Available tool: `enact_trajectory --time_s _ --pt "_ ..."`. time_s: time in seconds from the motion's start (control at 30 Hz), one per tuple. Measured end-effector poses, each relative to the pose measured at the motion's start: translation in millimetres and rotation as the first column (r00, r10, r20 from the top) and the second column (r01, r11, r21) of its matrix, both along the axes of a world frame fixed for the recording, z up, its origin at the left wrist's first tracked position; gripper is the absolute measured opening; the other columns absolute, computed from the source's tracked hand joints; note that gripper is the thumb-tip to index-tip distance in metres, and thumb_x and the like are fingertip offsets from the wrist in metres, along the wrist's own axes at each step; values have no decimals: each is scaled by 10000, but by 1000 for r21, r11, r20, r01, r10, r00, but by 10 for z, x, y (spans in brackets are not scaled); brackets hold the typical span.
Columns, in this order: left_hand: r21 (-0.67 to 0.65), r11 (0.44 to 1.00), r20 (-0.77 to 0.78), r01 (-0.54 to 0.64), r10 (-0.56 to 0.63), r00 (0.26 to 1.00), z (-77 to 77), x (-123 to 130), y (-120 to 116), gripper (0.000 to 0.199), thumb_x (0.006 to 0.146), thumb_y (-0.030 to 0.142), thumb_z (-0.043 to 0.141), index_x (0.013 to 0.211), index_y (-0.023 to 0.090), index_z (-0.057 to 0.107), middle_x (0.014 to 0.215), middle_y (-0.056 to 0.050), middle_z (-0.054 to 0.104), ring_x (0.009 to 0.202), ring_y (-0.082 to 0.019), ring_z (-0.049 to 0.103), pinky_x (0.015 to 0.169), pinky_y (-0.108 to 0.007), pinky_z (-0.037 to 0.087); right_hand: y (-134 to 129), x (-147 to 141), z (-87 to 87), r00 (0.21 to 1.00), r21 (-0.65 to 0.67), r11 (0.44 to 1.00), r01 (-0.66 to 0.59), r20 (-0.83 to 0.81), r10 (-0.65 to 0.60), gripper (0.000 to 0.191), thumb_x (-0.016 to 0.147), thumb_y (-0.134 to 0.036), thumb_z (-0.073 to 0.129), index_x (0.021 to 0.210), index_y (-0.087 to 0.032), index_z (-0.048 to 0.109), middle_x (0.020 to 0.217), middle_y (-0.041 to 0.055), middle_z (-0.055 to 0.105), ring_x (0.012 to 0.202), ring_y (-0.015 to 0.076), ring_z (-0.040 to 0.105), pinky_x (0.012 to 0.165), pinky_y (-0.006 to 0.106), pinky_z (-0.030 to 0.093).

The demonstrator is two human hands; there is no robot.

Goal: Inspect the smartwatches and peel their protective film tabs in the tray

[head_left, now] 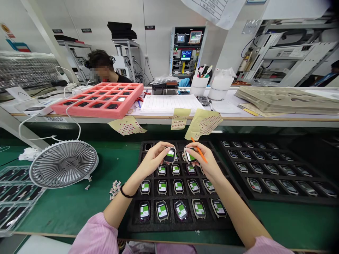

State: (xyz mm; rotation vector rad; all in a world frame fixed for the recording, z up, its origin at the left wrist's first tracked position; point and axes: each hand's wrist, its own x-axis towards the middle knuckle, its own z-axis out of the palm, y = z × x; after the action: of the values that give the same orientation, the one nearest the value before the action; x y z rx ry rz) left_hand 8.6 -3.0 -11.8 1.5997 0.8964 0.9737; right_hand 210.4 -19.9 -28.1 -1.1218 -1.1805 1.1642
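Observation:
My left hand (pixel 162 152) is closed around a smartwatch case (pixel 169 156) whose screen is lit white and green. In my right hand (pixel 199 155) another watch case (pixel 190 155) is gripped by its edges, and an orange stick (pixel 199 150) like a thin pen is tucked between the fingers. Both hands are over the far rows of a black foam tray (pixel 169 225). Rows of strapless watch cases lie in its pockets, most with green and white screens, such as the watch (pixel 162 210) in the near row.
A second black tray (pixel 280 197) of dark-screened watches lies right. Left are a white fan (pixel 65 164), small loose pieces (pixel 115 188) and a clear tray (pixel 16 197). The shelf bears a pink foam tray (pixel 116 112), papers (pixel 172 104) and pen cups (pixel 199 84). A person (pixel 103 67) sits beyond.

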Motion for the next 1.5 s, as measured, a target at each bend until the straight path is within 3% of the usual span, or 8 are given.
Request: enact_trajectory --time_s 0.1,0.27,0.53,0.63,0.8,1.0,1.33,1.5 --pt "1 1000 7 5 -5 1000 1 3 -3 308 881 420 519 1037 169 606 770 -13 607 567 -92 501 499 -193 422 12 1 -9 999 22 999 -39 22 39 292 680 -409 771 858 -214 646 606 -54 436 465 75 404 390 205 386" --pt "4 1000 5 6 -6 1000 6 4 -2 309 883 416 515 1045 168 600 816 -28 621 603 -101 524 509 -193 433 21 -2 -31 991 33 993 -116 64 114 371 654 -339 798 959 -232 616 809 -11 579 517 81 482 497 248 471" --pt "7 1000 5 5 -5 1000 0 3 2 305 882 412 513 1046 169 598 817 -28 620 601 -100 519 504 -191 429 33 -4 -56 979 90 977 -192 87 185 422 675 -295 778 1052 -251 595 982 34 626 844 179 616 761 331 522" --pt "10 1000 5 5 -5 1000 -7 0 4 309 880 418 517 1046 171 600 787 -19 610 581 -96 504 504 -193 426 39 0 -68 981 61 980 -190 61 187 402 700 -306 763 1063 -258 599 945 20 612 695 141 600 604 284 506" --pt "8 1000 -7 12 -12 1000 -10 -2 9 314 883 423 513 1056 174 598 798 -20 619 570 -91 499 503 -194 419 60 25 -104 991 10 991 -135 8 135 322 763 -414 705 1016 -232 624 775 -11 572 469 82 496 379 216 349" --pt "-6 1000 -9 15 -15 1000 -4 -3 2 317 885 428 512 1058 176 593 813 -22 628 555 -83 492 503 -193 418 47 28 -86 991 18 991 -134 -16 134 302 811 -477 633 968 -219 641 719 -5 574 494 100 556 357 189 298" --pt "-12 1000 -8 13 -14 1000 20 8 -17 307 884 418 515 1053 174 594 821 -25 627 587 -94 519 507 -196 415 44 7 -66 999 18 999 -44 23 44 311 684 -424 774 886 -223 648 624 -53 462 449 67 411 364 198 347" --pt "-12 1000 -19 8 -8 1000 24 5 -15 302 894 408 505 1062 171 588 813 -22 615 584 -91 520 494 -192 385 34 26 -72 994 19 994 -105 -14 106 276 804 -471 650 926 -225 633 692 -22 548 463 81 497 368 201 301"
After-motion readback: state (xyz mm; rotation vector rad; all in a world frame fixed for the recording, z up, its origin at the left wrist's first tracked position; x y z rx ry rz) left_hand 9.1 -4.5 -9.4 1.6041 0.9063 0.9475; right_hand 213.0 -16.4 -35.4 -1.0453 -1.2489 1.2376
